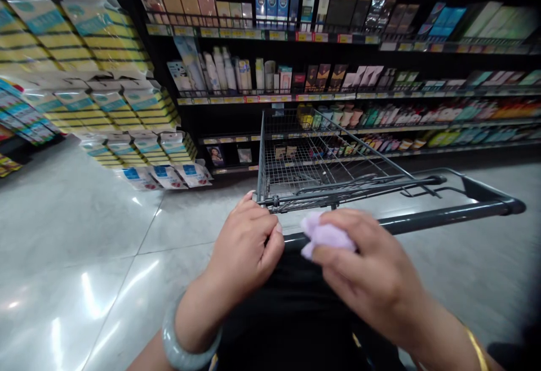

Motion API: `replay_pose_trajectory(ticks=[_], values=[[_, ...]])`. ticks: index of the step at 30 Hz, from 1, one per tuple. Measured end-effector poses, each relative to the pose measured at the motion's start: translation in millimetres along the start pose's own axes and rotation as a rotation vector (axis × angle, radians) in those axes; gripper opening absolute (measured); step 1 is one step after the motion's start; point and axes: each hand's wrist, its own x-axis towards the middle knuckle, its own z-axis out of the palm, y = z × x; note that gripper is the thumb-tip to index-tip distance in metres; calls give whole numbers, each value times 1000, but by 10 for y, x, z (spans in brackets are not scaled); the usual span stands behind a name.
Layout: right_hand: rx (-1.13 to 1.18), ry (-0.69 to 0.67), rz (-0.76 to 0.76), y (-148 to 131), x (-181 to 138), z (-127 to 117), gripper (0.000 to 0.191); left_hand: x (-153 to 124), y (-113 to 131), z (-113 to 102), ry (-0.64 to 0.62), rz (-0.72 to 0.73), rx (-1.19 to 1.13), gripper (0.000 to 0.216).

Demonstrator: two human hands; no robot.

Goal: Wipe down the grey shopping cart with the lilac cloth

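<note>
My left hand (249,244) is closed around the left end of the dark handle (439,219) of a shopping cart. A crumpled lilac cloth (327,235) is pinched between the thumb and fingers of my right hand (374,266). That hand is just at the handle's middle, slightly blurred, and I cannot tell whether it touches the bar. The cart's grey wire basket (291,176) stretches ahead of both hands, and no goods show inside it.
Shelves (270,98) of boxed and bottled goods run across the far side. Hanging yellow sponge packs (101,27) form a display at the left, with white bags (169,176) below. Grey polished floor (105,235) lies left of the cart.
</note>
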Motion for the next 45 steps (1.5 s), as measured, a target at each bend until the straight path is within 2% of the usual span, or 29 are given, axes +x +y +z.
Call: replay_pose_trajectory(ticks=[2, 4, 7, 9, 11, 14, 16, 21, 23, 25, 27, 30, 32, 34, 36, 37, 40, 42, 43, 45], values=[[-29, 125, 147, 34, -57, 58, 24, 9, 27, 5, -4, -5, 7, 31], [-7, 173, 196, -46, -52, 129, 27, 17, 52, 21, -8, -8, 17, 31], [51, 134, 50, -250, -12, 213, 25, 22, 87, 55, -14, 11, 5, 31], [65, 135, -6, -278, -31, 213, 23, 18, 117, 73, -16, 21, -11, 29], [34, 155, 61, -165, -100, 161, 24, 11, 156, 87, -14, 18, -18, 27], [-108, 217, 237, 81, -213, 57, 28, 5, 229, 116, -1, 10, -30, 24], [-161, 249, 289, 127, -242, 26, 29, 6, 281, 147, 9, 9, -41, 23], [0, 205, 100, -100, -223, 84, 24, 6, 390, 235, 10, 53, -74, 20], [24, 198, 62, -67, -270, 72, 23, 5, 418, 258, 2, 73, -88, 18], [-32, 212, 112, 74, -352, 23, 25, 7, 444, 272, -1, 90, -97, 17], [-134, 260, 230, 220, -431, -35, 28, 16, 474, 281, 2, 100, -102, 18], [-195, 318, 329, 231, -487, -69, 28, 37, 518, 297, 12, 106, -103, 18], [-131, 297, 225, 104, -498, -41, 27, 47, 537, 310, 14, 112, -98, 18], [-76, 257, 39, -7, -531, 9, 24, 51, 543, 321, 5, 118, -92, 18], [-96, 275, -56, -1, -610, 50, 23, 50, 541, 329, -6, 120, -88, 19], [-136, 314, -32, 51, -662, 61, 24, 48, 538, 332, -10, 121, -88, 19], [-262, 488, 265, 269, -797, 64, 29, 47, 531, 337, -17, 117, -89, 19], [-282, 540, 383, 316, -811, 65, 29, 51, 532, 336, -31, 116, -82, 19], [-261, 530, 367, 289, -792, 72, 29, 55, 533, 335, -40, 116, -76, 19], [-193, 458, 206, 173, -726, 97, 29, 63, 536, 330, -55, 116, -65, 19]])
